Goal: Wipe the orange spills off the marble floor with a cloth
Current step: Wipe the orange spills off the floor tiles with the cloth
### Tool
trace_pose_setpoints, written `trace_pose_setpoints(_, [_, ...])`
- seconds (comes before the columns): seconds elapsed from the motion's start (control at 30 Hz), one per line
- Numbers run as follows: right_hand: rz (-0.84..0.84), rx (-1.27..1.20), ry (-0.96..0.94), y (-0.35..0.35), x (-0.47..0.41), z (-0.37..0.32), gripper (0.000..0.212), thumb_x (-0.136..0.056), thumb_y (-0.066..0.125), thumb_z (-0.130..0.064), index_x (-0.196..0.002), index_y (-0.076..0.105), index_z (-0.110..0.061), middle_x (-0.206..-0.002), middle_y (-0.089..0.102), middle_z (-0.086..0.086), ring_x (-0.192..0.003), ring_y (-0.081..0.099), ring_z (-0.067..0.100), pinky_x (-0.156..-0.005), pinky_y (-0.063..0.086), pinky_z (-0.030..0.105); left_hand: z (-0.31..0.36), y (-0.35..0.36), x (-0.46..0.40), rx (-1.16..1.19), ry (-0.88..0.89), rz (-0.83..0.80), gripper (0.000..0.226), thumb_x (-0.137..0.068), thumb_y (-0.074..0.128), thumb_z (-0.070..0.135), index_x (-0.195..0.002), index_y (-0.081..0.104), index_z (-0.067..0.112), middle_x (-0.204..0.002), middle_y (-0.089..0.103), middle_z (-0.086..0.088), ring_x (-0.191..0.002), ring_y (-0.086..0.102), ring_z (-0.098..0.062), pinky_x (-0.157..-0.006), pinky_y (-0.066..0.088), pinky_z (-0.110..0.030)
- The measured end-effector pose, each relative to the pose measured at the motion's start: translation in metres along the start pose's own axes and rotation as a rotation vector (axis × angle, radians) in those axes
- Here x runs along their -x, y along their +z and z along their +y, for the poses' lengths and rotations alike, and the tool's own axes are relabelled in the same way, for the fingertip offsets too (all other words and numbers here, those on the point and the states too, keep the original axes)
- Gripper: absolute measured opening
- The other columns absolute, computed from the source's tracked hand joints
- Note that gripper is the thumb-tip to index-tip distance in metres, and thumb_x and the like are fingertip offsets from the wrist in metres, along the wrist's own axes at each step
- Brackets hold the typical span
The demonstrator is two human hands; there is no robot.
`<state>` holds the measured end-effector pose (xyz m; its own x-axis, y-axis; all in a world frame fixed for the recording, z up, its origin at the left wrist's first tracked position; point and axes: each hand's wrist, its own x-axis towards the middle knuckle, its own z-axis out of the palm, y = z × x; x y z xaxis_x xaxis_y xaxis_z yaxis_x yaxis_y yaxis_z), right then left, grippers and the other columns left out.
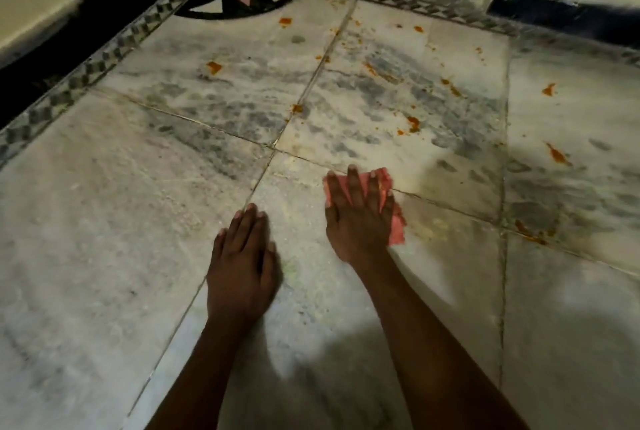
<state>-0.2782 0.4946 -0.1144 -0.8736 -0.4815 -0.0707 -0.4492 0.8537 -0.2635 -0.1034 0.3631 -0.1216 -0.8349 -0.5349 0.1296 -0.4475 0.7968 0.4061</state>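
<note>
From the head view, your right hand lies flat, fingers spread, pressing the pink cloth onto the floor. The cloth shows past your fingertips and along the outer side of the hand, sitting right on a tile joint. Your left hand is open and empty, palm down on bare marble just beside the right, apparently as a prop.

What matters for the next stroke is direction: every orange spill lies beyond the cloth, toward the far edge of the floor and off to the right. The nearest spill is ahead of your right fingertips and a little right, on the next tile. Further right sits a long streak, its length running diagonally, near-right to far-left, and a smear lies on the joint level with the cloth, out toward the right edge. Smaller spots are scattered further up, toward the far-left corner by the patterned border.

The tiles around your hands look clean, so I judge the near part done and the far half untouched. The right hand, already on the cloth, is the nearer one to all of it; push forward and rightward, keeping the left planted.
</note>
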Motion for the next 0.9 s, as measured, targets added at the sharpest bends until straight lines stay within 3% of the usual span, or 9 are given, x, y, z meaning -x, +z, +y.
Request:
trace_pose_setpoints(0.1, [-0.034, 0.015, -0.152, 0.001, 0.04, 0.015, 0.057, -0.106, 0.016, -0.052, -0.163, 0.013, -0.052, -0.176, -0.001, -0.011, -0.163, -0.012, 0.023, -0.13, 0.0, 0.058, 0.001, -0.001, -0.002, 0.011, -0.019, 0.002, 0.059, -0.105, 0.04, 0.039, -0.161, 0.041, 0.02, -0.172, 0.03, -0.001, -0.16, 0.024, -0.017, -0.129, 0.022, -0.044])
trace_pose_setpoints(0.23, [0.112, -0.026, 0.245, -0.008, 0.024, 0.048, 0.059, -0.107, 0.03, -0.047, -0.161, 0.006, -0.05, -0.176, 0.016, 0.003, -0.162, 0.006, 0.038, -0.124, 0.018, 0.069, 0.001, -0.004, -0.002, 0.029, -0.032, -0.006, 0.059, -0.105, 0.041, 0.038, -0.161, 0.041, 0.02, -0.172, 0.03, 0.001, -0.161, 0.023, -0.016, -0.129, 0.022, -0.043])
trace_pose_setpoints(0.27, [0.154, -0.035, 0.322, -0.006, 0.006, 0.047, 0.06, -0.108, 0.032, -0.046, -0.16, 0.003, -0.046, -0.175, 0.017, 0.007, -0.161, 0.009, 0.042, -0.123, 0.019, 0.071, 0.001, -0.003, -0.002, 0.023, -0.022, -0.01, 0.059, -0.105, 0.041, 0.038, -0.161, 0.041, 0.02, -0.172, 0.03, 0.0, -0.161, 0.023, -0.016, -0.129, 0.022, -0.043])
trace_pose_setpoints(0.33, [0.063, -0.06, 0.354, -0.003, -0.025, 0.035, 0.06, -0.109, 0.028, -0.048, -0.163, 0.002, -0.049, -0.177, 0.005, 0.005, -0.161, -0.001, 0.043, -0.125, 0.009, 0.071, 0.001, 0.001, 0.0, 0.019, -0.016, -0.007, 0.059, -0.105, 0.041, 0.037, -0.161, 0.041, 0.019, -0.172, 0.03, -0.001, -0.161, 0.024, -0.017, -0.129, 0.022, -0.043])
trace_pose_setpoints(0.47, [0.027, 0.004, -0.021, -0.005, -0.016, 0.045, 0.059, -0.104, 0.024, -0.051, -0.162, 0.017, -0.052, -0.177, 0.006, -0.008, -0.162, -0.009, 0.025, -0.125, 0.014, 0.066, 0.0, 0.0, 0.0, 0.039, 0.009, -0.018, 0.062, -0.104, 0.036, 0.042, -0.162, 0.039, 0.018, -0.173, 0.029, -0.001, -0.161, 0.024, -0.019, -0.128, 0.024, -0.048])
trace_pose_setpoints(0.57, [-0.004, 0.006, -0.27, -0.017, 0.045, 0.089, 0.052, -0.108, 0.029, -0.051, -0.159, 0.022, -0.057, -0.175, 0.008, -0.016, -0.162, -0.008, 0.014, -0.128, 0.011, 0.055, 0.002, -0.002, -0.005, 0.061, -0.004, -0.121, 0.071, -0.101, 0.031, 0.054, -0.165, 0.029, 0.022, -0.176, 0.016, -0.001, -0.163, 0.013, -0.022, -0.13, 0.016, -0.052])
trace_pose_setpoints(0.63, [0.021, 0.029, -0.142, -0.026, 0.072, 0.126, 0.05, -0.108, 0.026, -0.055, -0.158, 0.022, -0.06, -0.175, 0.007, -0.018, -0.163, -0.006, 0.015, -0.128, 0.009, 0.051, 0.018, 0.005, -0.007, 0.039, 0.065, -0.185, 0.075, -0.1, 0.027, 0.058, -0.167, 0.023, 0.024, -0.177, 0.008, -0.001, -0.164, 0.006, -0.022, -0.131, 0.01, -0.052])
trace_pose_setpoints(0.77, [0.04, 0.043, 0.177, -0.029, 0.038, 0.144, 0.055, -0.104, 0.016, -0.061, -0.159, 0.017, -0.059, -0.177, 0.005, -0.01, -0.163, -0.006, 0.03, -0.127, 0.01, 0.063, 0.07, 0.031, -0.024, -0.01, 0.081, -0.208, 0.082, -0.101, 0.021, 0.062, -0.168, 0.015, 0.016, -0.177, 0.0, -0.003, -0.164, -0.002, -0.02, -0.133, 0.003, -0.047])
trace_pose_setpoints(0.9, [-0.083, -0.064, 0.102, -0.037, 0.014, 0.137, 0.057, -0.104, 0.017, -0.059, -0.16, 0.015, -0.058, -0.176, -0.004, -0.014, -0.162, -0.013, 0.028, -0.125, 0.0, 0.066, 0.119, 0.049, -0.042, -0.03, 0.211, -0.317, 0.083, -0.097, 0.027, 0.062, -0.169, 0.013, 0.021, -0.177, -0.003, -0.001, -0.164, -0.003, -0.022, -0.129, -0.003, -0.043])
